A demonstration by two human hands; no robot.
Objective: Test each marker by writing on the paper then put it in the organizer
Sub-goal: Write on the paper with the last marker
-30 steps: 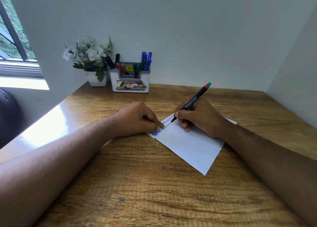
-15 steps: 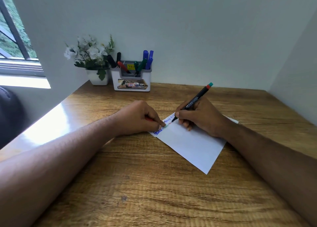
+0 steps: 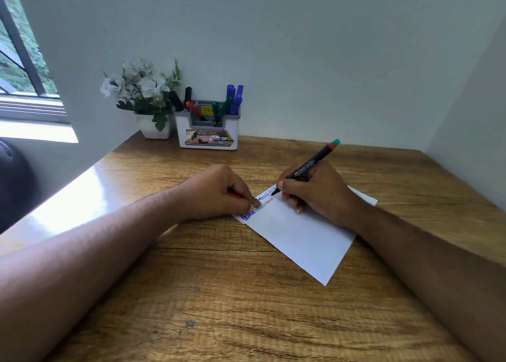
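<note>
Your two forearms come in from the bottom corners bare to the edge of view, with no sleeves, watch, bracelets or rings showing. Fine hair covers the left forearm [image 3: 90, 252]. On your left hand [image 3: 219, 194] one short, pale fingernail shows. The right forearm [image 3: 427, 255] looks smoother.

Wooden counter [image 3: 246, 320], one sheet of white paper [image 3: 301, 241] lying askew on it. Your right hand [image 3: 320, 194] gripped a black marker [image 3: 306, 167], tip on the paper beside blue, green and red writing. Your left hand [image 3: 219, 194] pressed the paper's far corner, its fingers [image 3: 253, 203] curled round something red. At the wall stood a white organizer [image 3: 208, 134] holding several markers, just beside a white flowerpot [image 3: 153, 127].
</note>
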